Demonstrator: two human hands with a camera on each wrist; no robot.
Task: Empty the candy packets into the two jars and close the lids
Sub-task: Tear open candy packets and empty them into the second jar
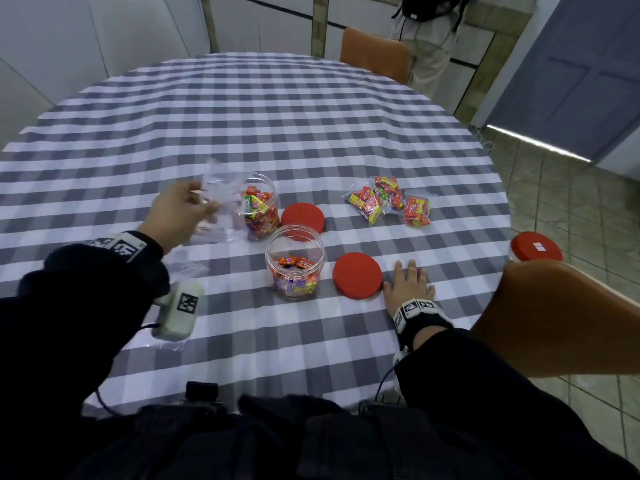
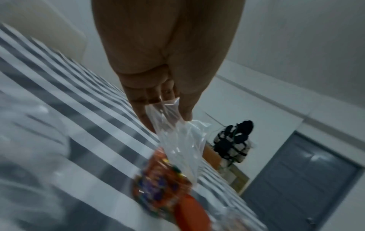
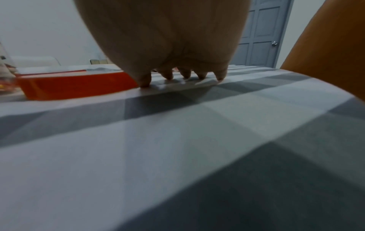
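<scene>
Packets [image 1: 388, 202] lying unopened on tabletop [image 1: 311, 116] beyond two part-filled, lidless jars [image 1: 294, 266]; left hand [image 1: 176, 216] fingers [image 2: 185, 107] pinching a clear bag [image 1: 221, 202], seemingly empty, beside far jar; right hand [image 1: 408, 285] flat, holding nothing; next: drop bag, fetch packet.

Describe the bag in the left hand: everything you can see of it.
The bag is thin, clear, crinkled plastic. It looks empty, though blur hides detail. The left hand pinches its bunched top between thumb and fingers, above the table. It hangs down and spreads against the left side of the far jar, which holds candies and has no lid on. Whether it touches the tablecloth cannot be told.
</scene>
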